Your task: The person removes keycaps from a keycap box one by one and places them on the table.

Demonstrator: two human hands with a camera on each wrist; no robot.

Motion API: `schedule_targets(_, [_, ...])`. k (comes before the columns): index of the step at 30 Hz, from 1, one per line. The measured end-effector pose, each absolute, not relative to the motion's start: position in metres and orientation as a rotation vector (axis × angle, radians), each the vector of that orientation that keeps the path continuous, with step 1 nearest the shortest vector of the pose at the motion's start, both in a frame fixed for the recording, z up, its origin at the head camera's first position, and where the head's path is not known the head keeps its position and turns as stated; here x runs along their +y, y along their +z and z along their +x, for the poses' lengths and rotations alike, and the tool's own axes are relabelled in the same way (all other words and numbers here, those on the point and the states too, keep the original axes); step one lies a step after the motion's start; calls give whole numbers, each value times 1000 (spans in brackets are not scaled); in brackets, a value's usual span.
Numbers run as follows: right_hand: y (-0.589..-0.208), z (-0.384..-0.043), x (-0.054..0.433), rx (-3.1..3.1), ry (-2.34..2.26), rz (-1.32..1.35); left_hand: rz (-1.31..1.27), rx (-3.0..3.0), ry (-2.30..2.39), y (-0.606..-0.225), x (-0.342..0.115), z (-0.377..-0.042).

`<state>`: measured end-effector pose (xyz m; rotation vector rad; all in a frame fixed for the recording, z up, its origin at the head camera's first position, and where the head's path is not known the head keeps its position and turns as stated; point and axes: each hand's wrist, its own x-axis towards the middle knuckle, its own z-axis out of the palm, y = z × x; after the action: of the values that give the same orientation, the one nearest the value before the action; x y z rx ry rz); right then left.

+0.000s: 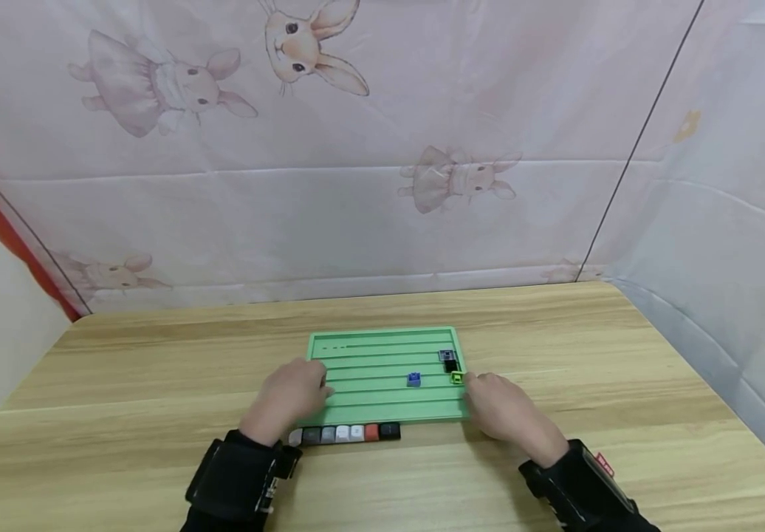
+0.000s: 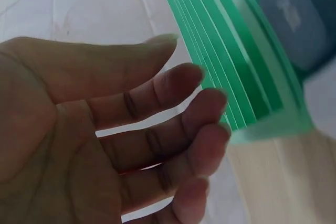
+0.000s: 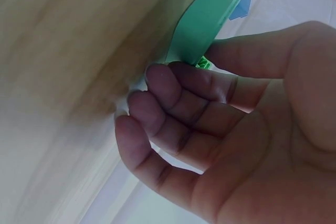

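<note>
A light green ridged tray [image 1: 382,410] lies on the table in the head view. My left hand [image 1: 294,388] is at its left edge. The left wrist view shows that hand's fingers [image 2: 173,124] loosely bent beside the tray [image 2: 231,40], with nothing visible between thumb and fingers. With thumb and index finger my right hand [image 1: 498,406] pinches the right edge of the tray [image 3: 210,19]. Small switch-like pieces sit on the tray: a blue one [image 1: 413,379], a lime green one [image 1: 457,377] near the right hand, a black one [image 1: 450,366] and a grey-purple one [image 1: 446,355].
A row of several keycaps [image 1: 342,434] in grey, white, red and black lies along the tray's front edge. The wooden table [image 1: 156,355] meets a rabbit-print cloth [image 1: 329,229] at the back. Another cloth [image 1: 721,295] hangs on the right.
</note>
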<state>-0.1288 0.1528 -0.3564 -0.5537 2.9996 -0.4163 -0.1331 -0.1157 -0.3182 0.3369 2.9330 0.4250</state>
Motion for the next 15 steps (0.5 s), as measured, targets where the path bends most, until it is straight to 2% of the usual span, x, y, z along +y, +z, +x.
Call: schedule_targets(15, [-357, -129, 152, 2999, -399, -546, 294, 2781, 398, -323, -146, -141])
